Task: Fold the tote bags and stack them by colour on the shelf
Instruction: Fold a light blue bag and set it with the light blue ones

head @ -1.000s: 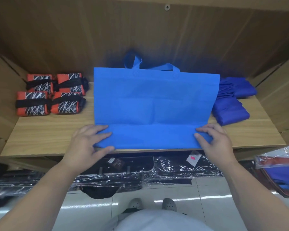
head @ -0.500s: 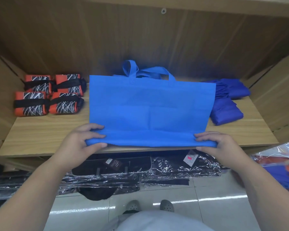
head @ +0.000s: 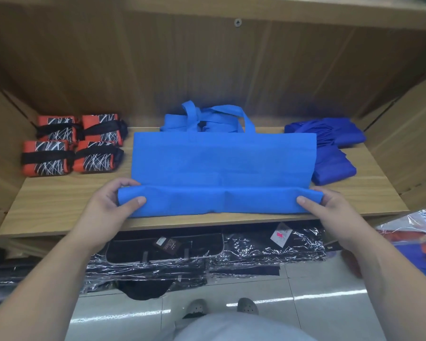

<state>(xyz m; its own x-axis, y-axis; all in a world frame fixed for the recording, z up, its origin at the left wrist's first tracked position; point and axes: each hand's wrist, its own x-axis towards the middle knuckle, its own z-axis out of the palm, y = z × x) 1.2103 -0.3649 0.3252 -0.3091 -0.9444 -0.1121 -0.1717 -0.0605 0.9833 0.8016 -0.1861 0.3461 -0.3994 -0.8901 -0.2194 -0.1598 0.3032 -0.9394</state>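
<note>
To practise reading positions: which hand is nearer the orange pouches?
Left. The left hand grips the blue bag just in front of the pouches; the right hand grips its far corner, across the bag.

Four orange-and-black folded bags (head: pixel 44 157), two rows of two. One light-blue tote (head: pixel 221 163) spread flat. More light-blue handles (head: pixel 207 116) are bunched behind it, number of bags there not countable. Two dark-blue folded bags (head: pixel 333 166), though the back one is loose and could be more than one. Two hands: left hand (head: pixel 103 210), right hand (head: pixel 330 207). One shelf board (head: pixel 59 203). One screw (head: pixel 237 22). Two shoes (head: pixel 198 307). Two hang tags (head: pixel 169 246) on plastic-wrapped black goods (head: pixel 256 252) below. Packs overlap, no count.
</note>
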